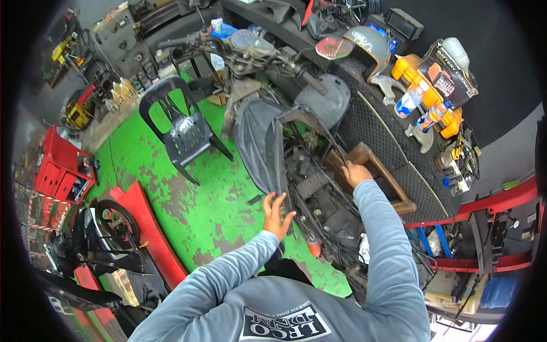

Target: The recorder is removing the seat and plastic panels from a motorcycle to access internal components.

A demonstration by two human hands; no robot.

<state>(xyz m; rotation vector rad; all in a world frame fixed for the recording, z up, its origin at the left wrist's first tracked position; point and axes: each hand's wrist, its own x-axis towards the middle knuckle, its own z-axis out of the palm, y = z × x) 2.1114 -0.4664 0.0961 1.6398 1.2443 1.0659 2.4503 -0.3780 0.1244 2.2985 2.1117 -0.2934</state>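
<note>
A partly stripped motorcycle stands before me, its frame and wiring (319,196) exposed. A dark grey body panel (259,137) curves round its front part, with one arm reaching down each side. At the panel's lower left end, my left hand (275,218) has its fingers apart, the fingertips close to or touching the edge. My right hand (357,174) is closed at the end of the panel's right arm, its fingers curled there; the exact grip is partly hidden. Handlebars (268,62) with loose cables rise beyond the panel.
A black plastic chair (183,128) stands at left on the worn green floor. Right of the motorcycle, a wooden frame (393,191) lies by a black textured bench (376,122) holding a helmet (370,48), bottles (411,100) and an orange case (450,122). A red ramp (154,228) lies left.
</note>
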